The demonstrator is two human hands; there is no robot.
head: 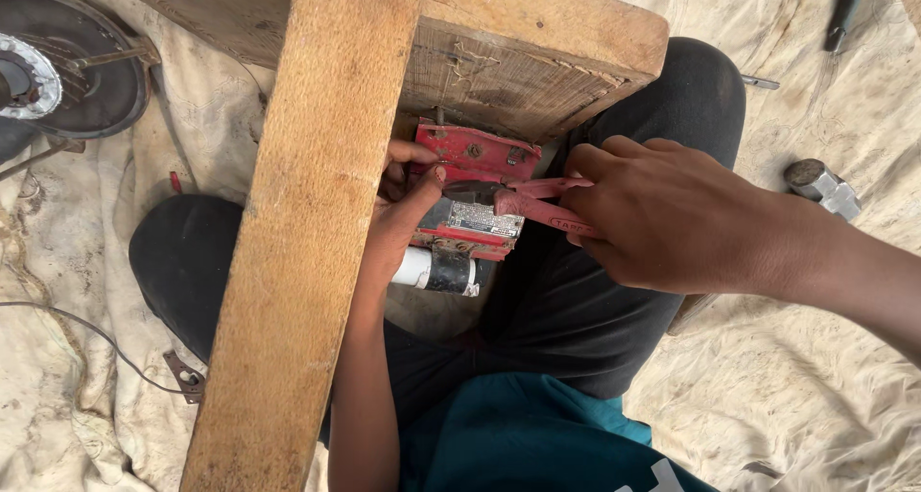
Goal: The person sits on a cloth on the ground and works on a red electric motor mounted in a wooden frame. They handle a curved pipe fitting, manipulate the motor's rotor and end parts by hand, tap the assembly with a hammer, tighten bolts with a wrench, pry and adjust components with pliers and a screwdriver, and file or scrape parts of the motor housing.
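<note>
— Fingers of the left hand [398, 204], how do they stand, at centre left of the frame?

— They curl against the red metal part [470, 190] from its left side; the thumb presses on its face. They are closed on it, I judge to keep it steady. Most of this hand is hidden behind the wooden plank [307, 223], which runs from the top centre down to the lower left, so the grip is seen only in part.

— What lies further left?

— In the upper left corner there is a dark round machine piece [67, 70] with a bright toothed ring, resting on the pale cloth [77, 291]. It is well apart from the hands.

— And the red part itself?

— It sits in the middle of the frame, just under the edge of the wooden block [518, 51], above the lap. A small label plate is on it, and below hangs a white and black cylinder [436, 271]. It seems braced against the wood so that it does not turn.

— The right hand [662, 223]?

— At centre right. Its fingers are wrapped tight around the red pliers [537, 202], whose tip lies on the part beside the left thumb. Whether the tip bites something, I cannot tell.

— Anything at the far right?

— A hammer head [820, 185] lies on the cloth, near the wrist but not touching.
</note>
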